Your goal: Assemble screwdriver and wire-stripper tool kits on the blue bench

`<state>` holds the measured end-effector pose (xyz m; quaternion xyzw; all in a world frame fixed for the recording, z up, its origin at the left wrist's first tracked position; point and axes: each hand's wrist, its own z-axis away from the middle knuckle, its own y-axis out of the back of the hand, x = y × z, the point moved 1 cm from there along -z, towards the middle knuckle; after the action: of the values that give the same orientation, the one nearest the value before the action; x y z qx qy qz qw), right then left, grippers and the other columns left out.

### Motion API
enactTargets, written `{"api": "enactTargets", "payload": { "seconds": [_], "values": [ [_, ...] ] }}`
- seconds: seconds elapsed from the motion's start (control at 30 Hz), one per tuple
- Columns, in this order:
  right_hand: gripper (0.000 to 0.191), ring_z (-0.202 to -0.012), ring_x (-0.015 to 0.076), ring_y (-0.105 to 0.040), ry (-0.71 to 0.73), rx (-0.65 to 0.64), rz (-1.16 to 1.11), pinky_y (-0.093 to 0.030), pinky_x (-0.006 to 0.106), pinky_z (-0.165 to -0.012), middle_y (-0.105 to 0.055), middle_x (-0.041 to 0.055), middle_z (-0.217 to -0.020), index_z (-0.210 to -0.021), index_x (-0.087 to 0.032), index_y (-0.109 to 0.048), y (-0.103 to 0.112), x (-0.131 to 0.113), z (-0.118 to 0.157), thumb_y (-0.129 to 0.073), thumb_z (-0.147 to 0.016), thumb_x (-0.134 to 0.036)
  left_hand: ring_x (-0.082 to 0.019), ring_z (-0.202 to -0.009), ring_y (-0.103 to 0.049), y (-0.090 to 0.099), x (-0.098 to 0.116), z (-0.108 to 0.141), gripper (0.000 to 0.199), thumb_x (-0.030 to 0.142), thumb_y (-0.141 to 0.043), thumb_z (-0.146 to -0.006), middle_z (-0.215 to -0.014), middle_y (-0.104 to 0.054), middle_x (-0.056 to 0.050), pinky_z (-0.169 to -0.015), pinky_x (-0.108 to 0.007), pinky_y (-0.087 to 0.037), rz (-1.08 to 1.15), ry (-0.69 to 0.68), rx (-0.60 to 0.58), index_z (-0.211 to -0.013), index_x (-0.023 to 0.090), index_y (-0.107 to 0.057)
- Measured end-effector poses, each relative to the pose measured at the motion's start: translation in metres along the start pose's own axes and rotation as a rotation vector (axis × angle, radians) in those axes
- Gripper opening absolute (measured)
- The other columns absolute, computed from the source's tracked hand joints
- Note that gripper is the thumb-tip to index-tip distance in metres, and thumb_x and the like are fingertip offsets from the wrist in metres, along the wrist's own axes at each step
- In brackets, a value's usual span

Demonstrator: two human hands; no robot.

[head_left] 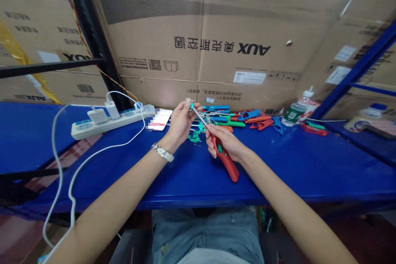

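A red long-neck lighter [230, 168] slants over the blue table, its metal tube pointing up and left. My right hand [229, 141] is closed round the lighter where the red handle meets the tube. At the other end, my left hand [180, 123] pinches the green tip [192, 105] of the tube between thumb and fingers. Small green plastic parts [195, 136] lie loose on the table just below the left hand. Behind both hands is a heap of coloured lighter parts, among them a green handle piece [235, 124] and red shell pieces [261, 124].
A white power strip [83, 129] with plugged-in chargers and trailing white cables lies at the left. Beside it is a phone [165, 119]. A clear bottle with a green label [292, 114] stands at the right. Large cardboard boxes [216, 12] wall off the back of the blue table [278, 173].
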<state>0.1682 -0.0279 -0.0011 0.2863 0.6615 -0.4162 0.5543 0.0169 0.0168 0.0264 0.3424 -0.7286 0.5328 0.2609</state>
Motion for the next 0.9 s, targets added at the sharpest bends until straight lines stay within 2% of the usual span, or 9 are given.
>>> {"api": "enactTargets", "payload": {
  "seconds": [0.17,0.3,0.37,0.53,0.7,0.77,0.9],
  "values": [
    [0.042,-0.038,0.0130,-0.056,-0.038,0.022,-0.005,-0.047,0.023,-0.036,-0.061,-0.0030,-0.051,-0.078,-0.020,-0.053,-0.002,0.006,-0.004,-0.072,-0.083,-0.057,-0.008,-0.063,-0.056,-0.006,-0.001,-0.007,0.024,0.023,-0.056,-0.102,-0.072,-0.055,0.000,-0.065,-0.021,-0.048,0.194,0.049,0.158,-0.079,0.016,-0.056],
    [0.041,-0.038,0.0138,-0.057,-0.082,0.064,-0.003,-0.048,0.023,-0.035,-0.060,-0.0028,-0.050,-0.078,-0.020,-0.052,0.000,0.013,-0.007,-0.071,-0.084,-0.055,-0.006,-0.051,-0.039,-0.009,-0.006,-0.011,0.033,0.026,-0.046,-0.106,-0.064,-0.042,0.003,-0.052,-0.019,-0.039,0.264,0.239,0.114,-0.075,0.016,-0.050],
    [0.041,-0.038,0.0139,-0.057,-0.085,0.081,-0.003,-0.048,0.024,-0.035,-0.060,-0.0029,-0.049,-0.078,-0.020,-0.052,0.000,0.015,-0.008,-0.071,-0.084,-0.056,-0.006,-0.048,-0.035,-0.009,-0.008,-0.014,0.033,0.028,-0.045,-0.107,-0.062,-0.039,0.004,-0.048,-0.019,-0.036,0.245,0.269,0.106,-0.076,0.017,-0.049],
    [0.045,-0.037,0.0132,-0.056,-0.063,0.043,0.014,-0.048,0.023,-0.035,-0.060,-0.0033,-0.049,-0.077,-0.020,-0.052,-0.007,0.017,-0.009,-0.073,-0.081,-0.061,-0.007,-0.043,-0.018,-0.007,-0.010,-0.016,0.040,0.049,-0.052,-0.102,-0.056,-0.021,0.010,-0.040,-0.022,-0.021,0.155,0.092,0.168,-0.075,0.021,-0.042],
    [0.047,-0.037,0.0127,-0.055,-0.033,0.028,0.016,-0.047,0.023,-0.035,-0.059,-0.0042,-0.048,-0.077,-0.021,-0.052,-0.012,0.017,-0.010,-0.073,-0.080,-0.063,-0.008,-0.043,-0.015,-0.007,-0.010,-0.014,0.044,0.057,-0.047,-0.102,-0.055,-0.022,0.009,-0.040,-0.025,-0.018,0.088,0.007,0.163,-0.075,0.023,-0.040],
    [0.048,-0.037,0.0124,-0.055,-0.017,0.021,0.020,-0.047,0.023,-0.035,-0.059,-0.0042,-0.049,-0.077,-0.021,-0.052,-0.011,0.016,-0.010,-0.073,-0.080,-0.064,-0.009,-0.044,-0.016,-0.008,-0.010,-0.014,0.045,0.059,-0.047,-0.101,-0.056,-0.023,0.008,-0.041,-0.026,-0.021,0.051,-0.031,0.140,-0.075,0.023,-0.040],
    [0.046,-0.036,0.0121,-0.055,0.017,0.014,0.029,-0.047,0.022,-0.035,-0.059,-0.0047,-0.049,-0.078,-0.021,-0.051,-0.010,0.012,-0.009,-0.071,-0.082,-0.063,-0.009,-0.049,-0.028,-0.009,-0.010,-0.017,0.052,0.066,-0.055,-0.094,-0.057,-0.028,0.007,-0.053,-0.027,-0.037,0.040,-0.169,0.074,-0.071,0.023,-0.039]
  ]
}}
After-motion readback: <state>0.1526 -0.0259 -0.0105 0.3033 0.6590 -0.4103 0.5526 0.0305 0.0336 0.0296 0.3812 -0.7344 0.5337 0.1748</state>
